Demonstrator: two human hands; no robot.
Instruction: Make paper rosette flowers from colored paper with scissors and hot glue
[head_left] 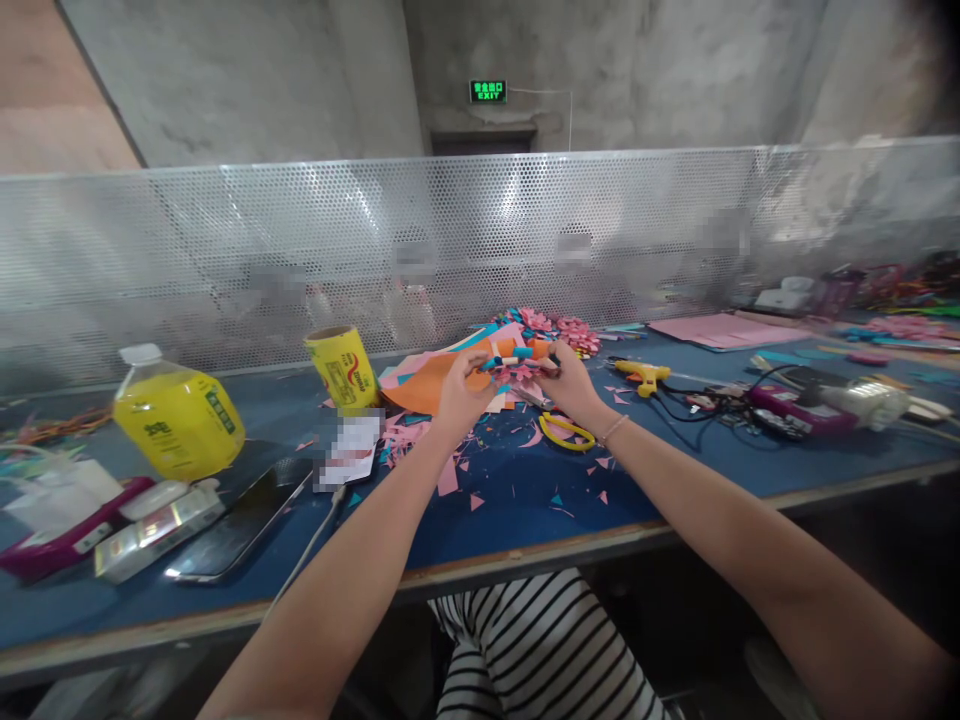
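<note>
Between my two hands is a paper flower with pink petals and blue and orange bits on top, raised over the blue table. My left hand pinches its left side, and my right hand grips the right side. Yellow-handled scissors lie just below my right hand. Orange paper spreads out behind my left hand. Beyond the hands rises a heap of pink and blue paper flowers. Pink and blue paper scraps are strewn beneath.
At left stand a jug of yellow liquid and a yellow tube, near a phone and a lit, cabled phone. A yellow glue gun with its cord lies right, below pink sheets. A perforated metal screen borders the back.
</note>
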